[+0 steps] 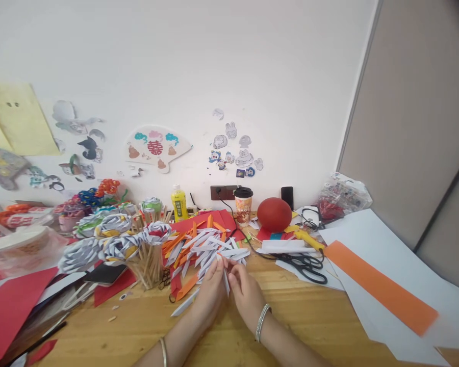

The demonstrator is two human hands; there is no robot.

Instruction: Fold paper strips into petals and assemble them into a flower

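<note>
Both hands meet over the wooden table at the middle of the head view. Between their fingertips is a narrow white folded paper strip (pixel 226 283) with an orange bit at its top. My left hand (pixel 211 286) pinches it from the left. Closed in a pinch on its other side is my right hand (pixel 246 291), with a bracelet on the wrist. Just beyond the hands lies a heap of white and orange folded strips (pixel 208 245), partly hidden by my fingers. One loose white strip (pixel 184 306) rests left of my left hand.
Black scissors (pixel 308 267), a red balloon (pixel 274 214) and a lidded cup (pixel 243 208) stand or lie behind and right. An orange strip (pixel 382 285) crosses white sheets (pixel 363 239) at right. Paper rolls on sticks (pixel 147 265) and red paper (pixel 17 311) are left.
</note>
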